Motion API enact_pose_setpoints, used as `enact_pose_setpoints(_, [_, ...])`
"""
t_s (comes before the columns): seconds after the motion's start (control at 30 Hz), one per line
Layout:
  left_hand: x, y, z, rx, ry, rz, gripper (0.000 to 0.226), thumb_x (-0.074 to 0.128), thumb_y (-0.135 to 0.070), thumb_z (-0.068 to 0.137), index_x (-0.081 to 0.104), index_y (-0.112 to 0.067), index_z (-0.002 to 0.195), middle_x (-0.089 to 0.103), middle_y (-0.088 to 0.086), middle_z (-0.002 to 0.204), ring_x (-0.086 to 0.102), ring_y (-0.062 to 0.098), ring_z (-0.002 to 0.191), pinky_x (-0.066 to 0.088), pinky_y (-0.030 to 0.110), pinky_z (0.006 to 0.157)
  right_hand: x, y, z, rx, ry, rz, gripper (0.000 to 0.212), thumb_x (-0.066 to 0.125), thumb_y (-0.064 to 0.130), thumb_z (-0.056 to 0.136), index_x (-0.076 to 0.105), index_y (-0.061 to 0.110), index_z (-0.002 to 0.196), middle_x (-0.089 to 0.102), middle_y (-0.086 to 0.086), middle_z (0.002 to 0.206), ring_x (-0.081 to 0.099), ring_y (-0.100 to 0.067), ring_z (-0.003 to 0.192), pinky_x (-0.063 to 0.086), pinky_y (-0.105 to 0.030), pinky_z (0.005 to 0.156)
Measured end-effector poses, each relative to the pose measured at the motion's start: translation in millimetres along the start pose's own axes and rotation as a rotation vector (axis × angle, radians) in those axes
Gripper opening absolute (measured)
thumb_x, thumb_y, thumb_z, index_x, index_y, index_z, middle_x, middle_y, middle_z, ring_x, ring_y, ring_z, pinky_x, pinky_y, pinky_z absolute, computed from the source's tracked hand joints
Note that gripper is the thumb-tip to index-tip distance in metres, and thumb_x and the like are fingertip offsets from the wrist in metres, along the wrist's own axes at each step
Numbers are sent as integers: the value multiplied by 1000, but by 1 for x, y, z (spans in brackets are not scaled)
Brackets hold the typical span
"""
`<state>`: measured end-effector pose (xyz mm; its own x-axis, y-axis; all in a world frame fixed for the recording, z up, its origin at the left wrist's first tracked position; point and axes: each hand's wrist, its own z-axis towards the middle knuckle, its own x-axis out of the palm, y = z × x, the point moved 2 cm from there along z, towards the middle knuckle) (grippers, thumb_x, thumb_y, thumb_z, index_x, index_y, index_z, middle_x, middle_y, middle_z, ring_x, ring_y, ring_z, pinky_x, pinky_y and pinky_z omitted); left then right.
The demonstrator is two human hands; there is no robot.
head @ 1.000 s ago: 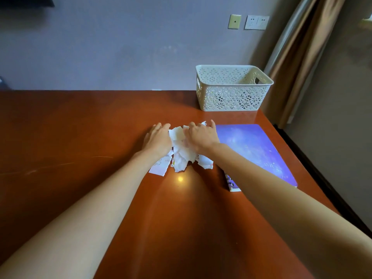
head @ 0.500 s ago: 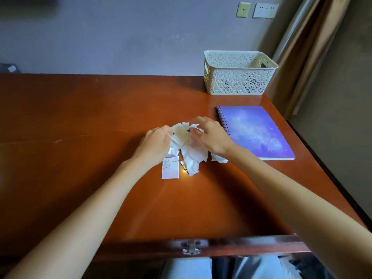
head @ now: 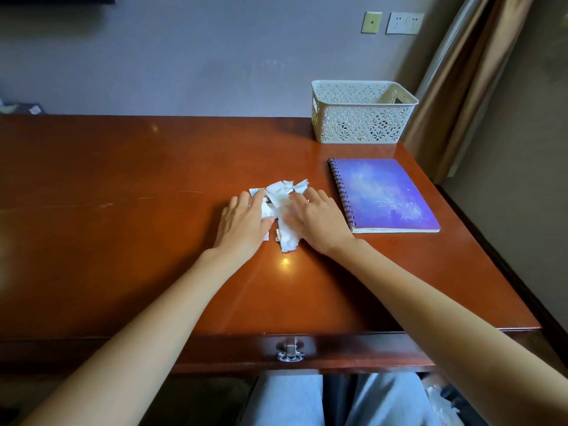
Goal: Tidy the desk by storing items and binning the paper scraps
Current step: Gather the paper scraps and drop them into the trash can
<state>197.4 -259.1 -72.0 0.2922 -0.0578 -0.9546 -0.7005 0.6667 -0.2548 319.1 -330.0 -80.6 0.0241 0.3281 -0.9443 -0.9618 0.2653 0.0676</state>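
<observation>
Your left hand point(head: 242, 222) and blurred right hand point(head: 313, 221) cover much of the paper scraps point(head: 285, 192); the writing on the notebook point(head: 384, 195) is too small for you to read

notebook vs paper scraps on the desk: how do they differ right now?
1. The notebook is one intact purple spiral-bound book; the paper scraps are a loose heap of torn white pieces.
2. The notebook lies untouched to the right; the paper scraps sit partly under the left hand and right hand, which rest on them.
3. The notebook lies flat; the paper scraps overlap unevenly.
Shared: both lie on the desk.
</observation>
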Motion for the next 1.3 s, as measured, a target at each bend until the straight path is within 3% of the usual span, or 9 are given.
enact_pose_setpoints(0.27, [-6, -5, 12, -139, -58, -276, 28, 47, -17, 95, 52, -4, 120, 54, 16, 121, 52, 36, 110, 43, 41, 84, -7, 1, 2, 31, -5, 100, 23, 42, 14, 97, 53, 4, 115, 50, -12, 117, 47, -29, 112, 43, -37, 78])
enact_pose_setpoints(0.5, [-15, 2, 12, -249, -150, -435, 26, 46, -14, 95, 57, 1, 113, 61, 19, 117, 48, 33, 114, 38, 35, 85, -18, 18, -18, 50, 159, 81, 58, 45, 62, 85, 47, 18, 123, 45, -8, 126, 40, -28, 119, 37, -41, 98])
enact_pose_setpoints(0.6, [-15, 8, 8, -296, -165, -481, 25, 45, -13, 96, 57, 0, 112, 60, 17, 118, 45, 31, 117, 37, 33, 84, -10, 16, -19, 37, 221, -12, 58, 42, 64, 85, 48, 19, 123, 46, -9, 127, 40, -30, 120, 34, -43, 101])
enact_pose_setpoints(0.67, [-16, 11, 6, -319, -171, -490, 26, 45, -14, 96, 57, 0, 113, 60, 16, 119, 44, 31, 118, 40, 34, 87, -9, 16, -16, 35, 146, -26, 48, 49, 51, 89, 55, 11, 115, 53, -14, 116, 49, -33, 111, 42, -43, 90])
enact_pose_setpoints(0.73, [-16, 12, 4, -329, -179, -499, 26, 47, -16, 95, 58, 0, 114, 60, 16, 119, 45, 31, 117, 40, 34, 87, -9, 21, -14, -41, -9, -91, 28, 66, 32, 78, 65, 5, 84, 62, -16, 81, 62, -35, 75, 49, -33, 56])
enact_pose_setpoints(0.87, [-18, 12, 2, -324, -194, -519, 28, 52, -18, 93, 59, 1, 112, 62, 16, 116, 50, 31, 113, 42, 33, 85, -13, 24, -14, -65, -126, -118, 10, 60, 18, 63, 60, 12, 55, 54, -3, 50, 54, -22, 39, 19, -15, 36])
enact_pose_setpoints(0.97, [-19, 9, 0, -318, -200, -523, 28, 53, -18, 92, 60, 1, 112, 63, 16, 116, 50, 31, 113, 43, 34, 85, -20, 23, -14, -71, -146, -32, 6, 64, 3, 61, 62, 5, 67, 59, -11, 61, 59, -30, 47, 30, -21, 34])
enact_pose_setpoints(1.1, [-19, 7, 1, -315, -208, -547, 29, 54, -18, 92, 60, 1, 112, 63, 17, 115, 51, 32, 112, 44, 35, 84, -22, 13, -11, 88, -27, 51, 24, 46, 8, 94, 51, 4, 117, 58, -17, 111, 60, -39, 95, 33, -35, 62])
enact_pose_setpoints(1.3, [-26, -2, 3, -335, -235, -610, 28, 55, -19, 91, 60, 0, 111, 63, 17, 113, 58, 32, 104, 55, 43, 83, -29, -4, 0, 347, -216, 415, 21, 42, 15, 98, 50, 0, 108, 64, -26, 99, 56, -45, 89, 34, -38, 63])
